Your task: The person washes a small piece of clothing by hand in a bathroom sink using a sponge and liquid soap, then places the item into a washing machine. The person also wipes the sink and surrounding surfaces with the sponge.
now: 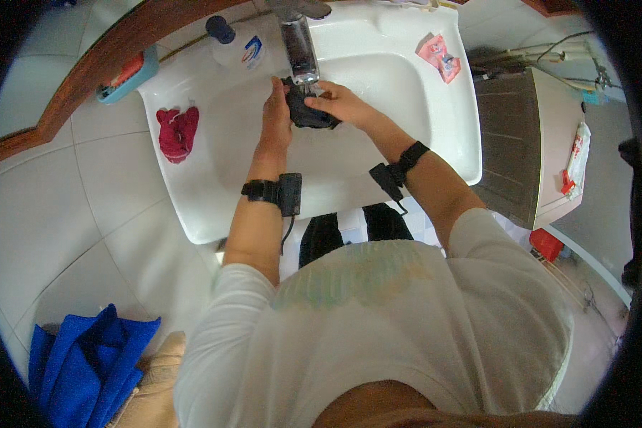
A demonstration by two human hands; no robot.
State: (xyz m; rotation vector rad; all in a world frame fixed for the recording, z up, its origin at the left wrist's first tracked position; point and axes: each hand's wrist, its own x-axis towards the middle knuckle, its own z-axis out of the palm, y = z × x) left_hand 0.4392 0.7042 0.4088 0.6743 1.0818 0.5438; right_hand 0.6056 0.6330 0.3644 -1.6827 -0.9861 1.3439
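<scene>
A dark, wet-looking cloth item (311,113) is held between my two hands over the basin of a white ceramic sink (353,160). My left hand (276,115) grips its left edge, fingers upward and partly hidden behind it. My right hand (342,104) pinches its right side, with the thumb on top. Directly above is the faucet (299,48), and water runs from its spout onto the cloth. Whether the item is a sock or another small garment I cannot tell.
A red knitted item (177,134) lies on the sink's left rim. A bottle with a dark cap (220,29) stands at the back left, and a pink packet (440,58) lies at the right. A blue wall holder (128,80) hangs at left; a cabinet (513,144) is at right.
</scene>
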